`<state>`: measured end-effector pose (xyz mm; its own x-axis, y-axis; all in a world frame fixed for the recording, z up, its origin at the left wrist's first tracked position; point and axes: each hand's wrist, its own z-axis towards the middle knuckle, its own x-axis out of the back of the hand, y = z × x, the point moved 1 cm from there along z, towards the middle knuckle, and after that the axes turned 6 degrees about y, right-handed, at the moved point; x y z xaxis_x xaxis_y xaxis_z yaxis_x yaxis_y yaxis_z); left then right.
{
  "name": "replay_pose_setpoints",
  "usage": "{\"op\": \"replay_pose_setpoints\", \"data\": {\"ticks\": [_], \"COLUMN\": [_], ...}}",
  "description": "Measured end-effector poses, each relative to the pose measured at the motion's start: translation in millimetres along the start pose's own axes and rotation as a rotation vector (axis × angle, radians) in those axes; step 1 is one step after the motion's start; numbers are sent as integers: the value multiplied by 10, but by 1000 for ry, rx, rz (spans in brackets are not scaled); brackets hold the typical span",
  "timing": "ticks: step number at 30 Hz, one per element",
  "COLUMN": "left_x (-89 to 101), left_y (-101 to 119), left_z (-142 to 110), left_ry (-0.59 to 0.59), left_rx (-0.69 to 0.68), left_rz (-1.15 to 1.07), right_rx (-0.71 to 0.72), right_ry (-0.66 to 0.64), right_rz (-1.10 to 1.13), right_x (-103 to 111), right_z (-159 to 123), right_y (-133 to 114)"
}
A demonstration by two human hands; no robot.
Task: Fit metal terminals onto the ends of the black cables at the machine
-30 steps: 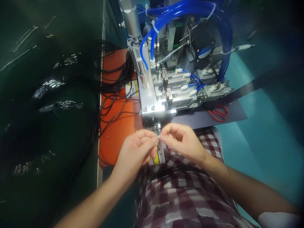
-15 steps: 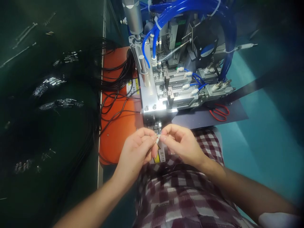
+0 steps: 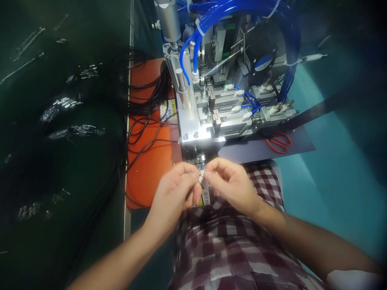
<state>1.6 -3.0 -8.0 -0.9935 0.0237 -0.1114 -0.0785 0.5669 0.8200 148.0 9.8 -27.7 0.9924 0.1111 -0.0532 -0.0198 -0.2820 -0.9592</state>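
My left hand (image 3: 177,187) is closed in a pinch, its thumb and forefinger pressed on something tiny and pale that I cannot make out. Close beside it, my right hand (image 3: 231,183) pinches too; a thin whitish bit shows at the fingertips, too small to name. A narrow gap lies between the two sets of fingertips. Both hands are just in front of the metal machine (image 3: 196,137), over its small front fixture (image 3: 198,160). Below the fingers, a yellow and white label (image 3: 205,197) is partly hidden by my left hand.
Black cables (image 3: 148,100) cross the orange base plate (image 3: 151,169) on the left. Thick blue air hoses (image 3: 242,8) arch over the machine. Red-handled scissors (image 3: 278,143) lie on the dark mat at right. Bundles of shiny metal-tipped parts (image 3: 77,131) rest on the dark green surface.
The fingertips of my right hand have drawn slightly away from those of my left. Both hands keep their pinch and stay at nearly the same spot. The view has shifted very slightly.
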Motion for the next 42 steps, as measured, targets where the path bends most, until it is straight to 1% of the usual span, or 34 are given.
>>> {"op": "replay_pose_setpoints", "data": {"ticks": [3, 6, 8, 12, 16, 18, 21, 23, 32, 38, 42], "left_x": [3, -10, -23, -39, -34, -34, -39, -44, -43, -38, -36], "left_y": [2, 15, 26, 39, 34, 30, 29, 36, 44, 38, 37], "left_z": [-2, -2, -3, -10, -21, -23, -22, -20, -30, -31, -27], "left_ry": [9, 5, 3, -3, -23, -29, -19, -23, -38, -48, -51], "left_rx": [13, 23, 29, 16, -18, -24, -5, 8, 15, 24, 16], "left_rz": [9, 13, 20, 53, 131, 142, 115, 96, 95, 91, 92], "right_rx": [-30, -19, 20, 146, 189, 131, -58, -124, -92, -63, -65], "right_ry": [8, -13, -29, -75, -68, -76, -126, -140, -100, -58, -51], "right_rz": [-11, -35, -60, -192, -229, -179, -53, -3, 62, 45, 50], "right_x": [17, 54, 79, 104, 113, 113, 107, 104, 63, 77, 75], "right_z": [17, 47, 64, 75, 62, 57, 54, 51, 37, 23, 27], "right_y": [-8, -45, -76, -106, -77, -68, -75, -91, -82, -85, -80]}}
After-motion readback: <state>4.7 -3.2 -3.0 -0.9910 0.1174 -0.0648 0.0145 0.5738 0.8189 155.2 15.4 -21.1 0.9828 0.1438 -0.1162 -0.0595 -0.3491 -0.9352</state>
